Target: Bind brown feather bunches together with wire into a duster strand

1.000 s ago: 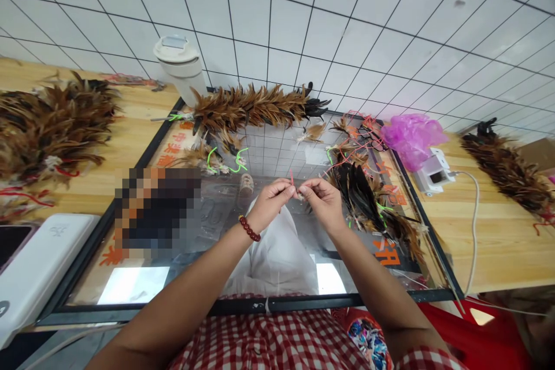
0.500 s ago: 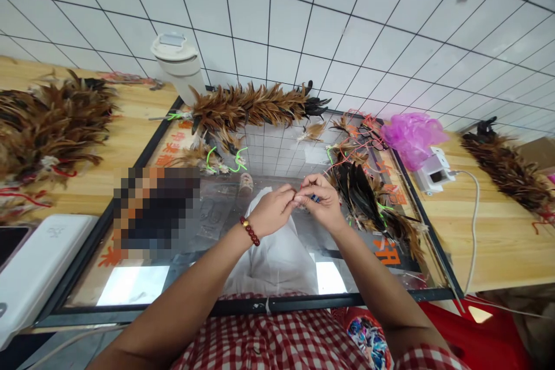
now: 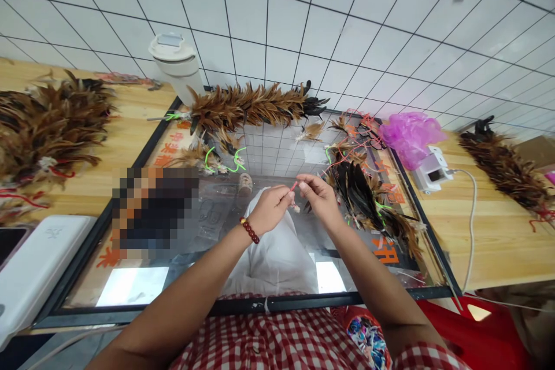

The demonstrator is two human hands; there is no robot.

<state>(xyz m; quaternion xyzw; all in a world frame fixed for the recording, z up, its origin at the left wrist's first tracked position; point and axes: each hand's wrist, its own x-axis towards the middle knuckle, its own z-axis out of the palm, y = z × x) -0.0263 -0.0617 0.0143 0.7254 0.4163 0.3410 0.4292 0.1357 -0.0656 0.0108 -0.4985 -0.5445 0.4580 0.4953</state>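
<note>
Close in front of me, my left hand (image 3: pixel 271 209) pinches a short piece of red cord (image 3: pixel 295 185) between thumb and fingers. Just below its fingertips hangs a small whitish tuft (image 3: pixel 296 207); whether it is joined to the cord is too small to tell. My right hand (image 3: pixel 321 199) is closed at the cord's upper end, thumb and forefinger pressed around it. Right beside this hand lies a heap of dark feathers (image 3: pixel 356 188) with bright green ties. A long brown feather bundle (image 3: pixel 247 105) lies along the back of the glass top (image 3: pixel 269 150).
A white lidded container (image 3: pixel 176 63) stands back left. More feather bundles lie on the wooden table at far left (image 3: pixel 52 127) and far right (image 3: pixel 507 162). A pink plastic bag (image 3: pixel 411 136) and white device (image 3: pixel 433 170) with a cable sit right. A white power bank (image 3: pixel 52 266) lies left.
My hands have drawn slightly apart at the fingertips, and the red cord and whitish tuft now show between them. The small blue thing by my right fingers is out of sight.
</note>
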